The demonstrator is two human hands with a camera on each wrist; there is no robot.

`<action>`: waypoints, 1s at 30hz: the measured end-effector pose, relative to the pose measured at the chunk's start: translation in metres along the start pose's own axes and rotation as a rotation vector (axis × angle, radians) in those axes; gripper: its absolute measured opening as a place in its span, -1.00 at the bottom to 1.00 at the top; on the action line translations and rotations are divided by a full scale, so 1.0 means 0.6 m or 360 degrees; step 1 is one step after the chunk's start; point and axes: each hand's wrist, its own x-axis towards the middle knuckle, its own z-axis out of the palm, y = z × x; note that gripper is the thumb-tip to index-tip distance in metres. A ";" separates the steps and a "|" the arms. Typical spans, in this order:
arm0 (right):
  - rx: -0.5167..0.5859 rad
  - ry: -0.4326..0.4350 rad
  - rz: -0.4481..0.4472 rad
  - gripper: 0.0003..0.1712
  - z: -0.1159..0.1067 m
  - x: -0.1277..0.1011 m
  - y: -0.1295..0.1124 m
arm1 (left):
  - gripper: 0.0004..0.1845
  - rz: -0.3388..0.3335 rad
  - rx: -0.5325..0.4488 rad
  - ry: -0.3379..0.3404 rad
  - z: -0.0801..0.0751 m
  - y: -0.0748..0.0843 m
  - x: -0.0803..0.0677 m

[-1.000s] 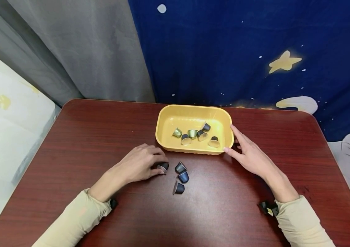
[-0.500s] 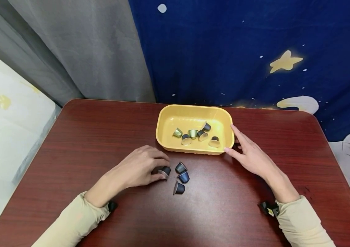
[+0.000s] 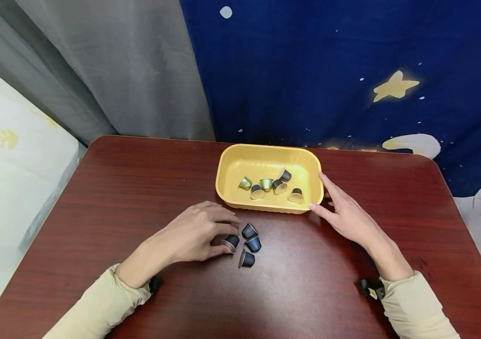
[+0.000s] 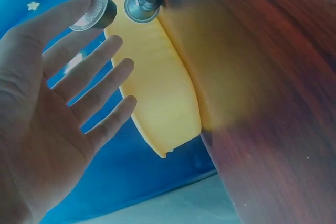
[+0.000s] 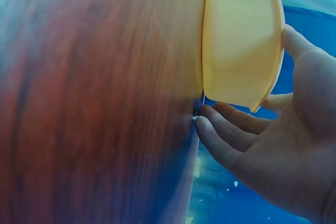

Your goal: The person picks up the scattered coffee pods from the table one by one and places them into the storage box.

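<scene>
In the head view my left hand (image 3: 195, 235) pinches a dark coffee capsule (image 3: 232, 242) between thumb and index finger, low over the table. The left wrist view shows the thumb on the pale lid of that capsule (image 4: 100, 11), the other fingers spread. Just right of it lie three loose capsules: a dark grey one (image 3: 249, 230), a blue one (image 3: 254, 244) and a black one (image 3: 247, 259). My right hand (image 3: 348, 214) touches the right end of the yellow bin (image 3: 265, 207), thumb at its rim (image 5: 282, 51) and fingers extended alongside.
Inside the bin lie several capsules, among them a green one (image 3: 246, 182) and a black one with a gold lid (image 3: 296, 196). The reddish-brown table (image 3: 147, 174) ends behind the bin at a blue curtain (image 3: 291, 70) and a grey one (image 3: 138, 70).
My left hand has moved slightly right and toward the front edge with its capsule, closer to the three loose ones. The right hand stays at the bin.
</scene>
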 end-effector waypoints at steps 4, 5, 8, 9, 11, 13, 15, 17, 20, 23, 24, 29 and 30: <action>0.0005 0.0002 -0.0001 0.00 0.001 -0.001 0.002 | -0.66 0.0021 0.0006 0.0016 -0.003 0.003 0.003; 0.0006 0.0002 -0.0002 0.00 0.001 -0.001 0.002 | -0.66 0.0023 0.0005 0.0023 -0.004 0.003 0.003; 0.0005 0.0000 -0.0005 0.00 0.001 0.000 0.003 | -0.67 0.0020 0.0003 0.0033 -0.007 0.003 0.005; 0.0003 0.0001 -0.0005 0.00 0.000 0.000 0.003 | -0.67 0.0015 0.0000 0.0034 -0.009 0.003 0.006; 0.0002 -0.0001 -0.0002 0.01 0.000 0.000 0.003 | -0.67 0.0005 -0.0003 0.0028 -0.011 0.003 0.007; -0.0003 -0.0002 0.0001 0.01 0.001 0.001 0.003 | -0.67 -0.0008 0.0007 0.0018 -0.014 0.003 0.009; -0.0004 -0.0003 0.0003 0.01 0.001 0.001 0.003 | -0.66 -0.0019 0.0015 0.0014 -0.017 0.003 0.011; -0.0004 -0.0005 0.0003 0.01 0.001 0.001 0.002 | -0.65 -0.0022 0.0025 0.0017 -0.020 0.004 0.014; -0.0004 -0.0006 -0.0002 0.01 0.000 0.001 0.002 | -0.65 -0.0012 0.0036 0.0034 -0.023 0.002 0.017; -0.0003 0.0001 -0.0008 0.01 0.000 0.002 0.001 | -0.65 0.0000 0.0043 0.0056 -0.025 0.000 0.019; -0.0001 0.0002 -0.0011 0.01 -0.001 0.002 0.001 | -0.66 0.0001 0.0044 0.0065 -0.024 -0.002 0.019; 0.0009 0.0007 -0.0015 0.00 0.000 0.001 0.002 | -0.66 0.0006 0.0021 0.0112 -0.022 -0.007 0.021; 0.0011 0.0006 -0.0015 0.00 0.000 0.001 0.003 | -0.67 0.0006 0.0018 0.0119 -0.022 -0.008 0.022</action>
